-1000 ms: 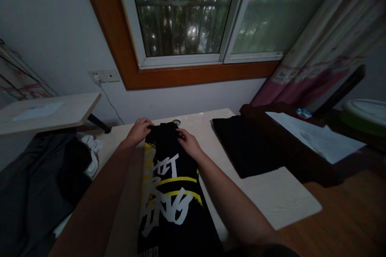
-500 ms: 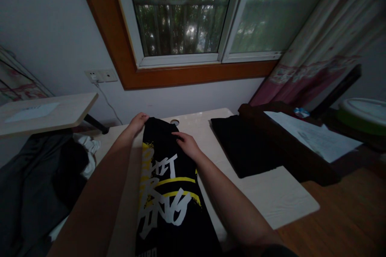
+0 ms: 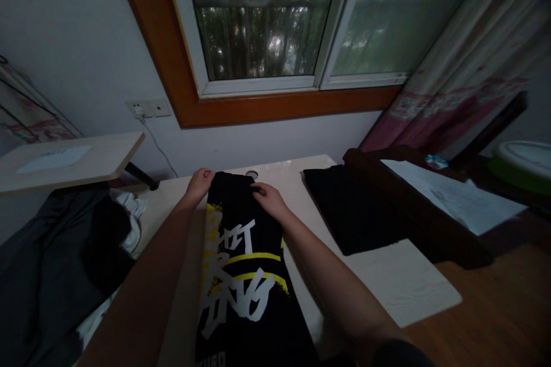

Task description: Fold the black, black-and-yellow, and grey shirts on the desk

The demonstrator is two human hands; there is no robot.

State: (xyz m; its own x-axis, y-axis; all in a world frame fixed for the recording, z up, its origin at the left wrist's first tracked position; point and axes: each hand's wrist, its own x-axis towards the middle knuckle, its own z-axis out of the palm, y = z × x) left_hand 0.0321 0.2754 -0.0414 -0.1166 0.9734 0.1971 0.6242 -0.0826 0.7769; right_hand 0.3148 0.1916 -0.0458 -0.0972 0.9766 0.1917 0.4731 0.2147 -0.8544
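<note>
A black T-shirt [image 3: 241,241] with white and yellow lettering lies folded into a long strip on the pale table [image 3: 387,281], its near end running out of view. At the far left corner, my left hand [image 3: 200,186] pinches the cloth between thumb and fingers. My right hand [image 3: 270,202] has its fingers closed on the far right corner, where the cloth bunches a little. Right of the shirt lies a folded black cloth [image 3: 348,206], apart from both hands.
Dark clothes [image 3: 55,252] and a white cloth [image 3: 129,212] are heaped at the left under a raised shelf [image 3: 107,155]. A dark brown wooden piece [image 3: 430,229] with a paper sheet [image 3: 456,195] stands at the right. A small round object [image 3: 252,174] sits beyond the shirt.
My right hand has closed on the far right corner, and the shirt's far edge has become straighter. My left hand keeps its corner. The view has shifted slightly.
</note>
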